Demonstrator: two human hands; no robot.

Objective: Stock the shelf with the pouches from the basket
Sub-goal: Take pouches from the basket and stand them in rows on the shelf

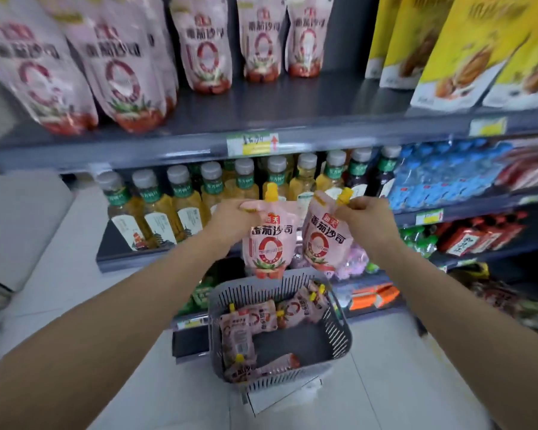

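My left hand (230, 217) pinches the top corner of a pink tomato-sauce pouch (269, 246) with a yellow cap. My right hand (365, 212) pinches a second pink pouch (325, 240) by its top near the cap. Both pouches hang upright, side by side, above a grey slotted basket (339, 333) on the floor. Several more pink pouches (261, 318) lie inside the basket. On the dark grey top shelf (292, 110), matching pink pouches (118, 69) stand in rows at the left and middle.
Yellow snack bags (466, 54) fill the top shelf's right side. Below it stand tea bottles (180, 209) and blue-capped water packs (441, 175). Lower shelves carry red and orange packets. A white tiled floor surrounds the basket.
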